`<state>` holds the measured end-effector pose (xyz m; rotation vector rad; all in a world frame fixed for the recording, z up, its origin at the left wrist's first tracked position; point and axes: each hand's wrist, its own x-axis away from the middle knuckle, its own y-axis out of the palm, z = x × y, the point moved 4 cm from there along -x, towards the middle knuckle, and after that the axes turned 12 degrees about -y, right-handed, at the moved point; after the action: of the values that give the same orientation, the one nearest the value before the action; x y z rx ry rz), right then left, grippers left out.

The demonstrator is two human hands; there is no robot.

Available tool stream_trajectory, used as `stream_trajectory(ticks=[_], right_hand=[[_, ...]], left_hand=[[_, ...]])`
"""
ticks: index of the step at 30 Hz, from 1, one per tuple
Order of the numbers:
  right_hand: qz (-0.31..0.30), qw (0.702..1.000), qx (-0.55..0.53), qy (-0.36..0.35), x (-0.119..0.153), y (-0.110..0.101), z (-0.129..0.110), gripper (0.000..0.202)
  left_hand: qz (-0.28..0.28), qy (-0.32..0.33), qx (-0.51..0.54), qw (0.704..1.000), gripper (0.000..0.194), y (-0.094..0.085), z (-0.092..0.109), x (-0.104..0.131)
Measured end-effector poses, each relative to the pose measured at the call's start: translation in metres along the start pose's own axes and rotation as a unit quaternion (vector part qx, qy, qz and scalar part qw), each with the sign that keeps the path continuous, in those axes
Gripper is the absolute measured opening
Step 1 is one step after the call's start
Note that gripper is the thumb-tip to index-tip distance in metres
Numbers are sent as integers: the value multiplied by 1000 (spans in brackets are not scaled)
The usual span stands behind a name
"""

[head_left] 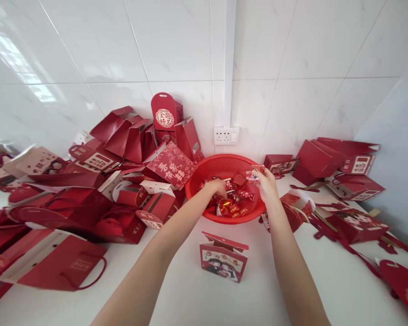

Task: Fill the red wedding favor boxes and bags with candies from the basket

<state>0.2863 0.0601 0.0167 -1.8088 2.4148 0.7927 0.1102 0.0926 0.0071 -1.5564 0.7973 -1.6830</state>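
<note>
A red plastic basket [255, 217] stands against the wall with several wrapped candies [229, 208] in it. My left hand [217, 188] reaches down among the candies, its fingers curled and partly hidden, so what they grip does not show. Above the basket's right rim, my right hand [267, 183] is closed on red-and-white wrapped candies [255, 173]. In front of the basket, between my forearms, a small red gift box [223, 260] with a cartoon couple on its face stands upright, its top flaps partly open.
Many red gift boxes and bags [119, 203] are heaped on the left of the white table [190, 294]. More red boxes [321, 158] and ribbons [347, 246] lie at right. Behind the basket, a socket [226, 135] is fixed on the tiled wall [177, 50].
</note>
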Motion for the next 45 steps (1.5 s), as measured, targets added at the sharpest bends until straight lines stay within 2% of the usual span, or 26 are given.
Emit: stream_trajectory(ticks=[6, 9, 14, 19, 26, 31, 38, 45], right_hand=[[-1, 1000, -1, 7, 1, 1, -2, 29], [-3, 1000, -1, 9, 2, 2, -3, 28], [-2, 1000, -1, 8, 2, 2, -2, 28], [-4, 1000, 0, 8, 2, 2, -1, 28], [-8, 1000, 5, 8, 3, 3, -3, 27], [-14, 1000, 7, 9, 2, 2, -2, 26], [-21, 1000, 10, 4, 1, 3, -2, 26], [-27, 1000, 13, 4, 1, 3, -3, 27]], left_hand=[[43, 56, -17, 997, 19, -4, 2, -1], [57, 96, -11, 994, 25, -5, 5, 1], [76, 134, -21, 988, 30, 0, 14, 5], [89, 156, -25, 983, 23, 3, 22, 7], [127, 142, 11, 982, 17, -7, 11, 0], [157, 130, 90, 975, 16, -17, -1, -6], [200, 121, 218, 947, 16, -25, -14, -9], [289, 81, 304, 904, 12, -34, -20, -8]])
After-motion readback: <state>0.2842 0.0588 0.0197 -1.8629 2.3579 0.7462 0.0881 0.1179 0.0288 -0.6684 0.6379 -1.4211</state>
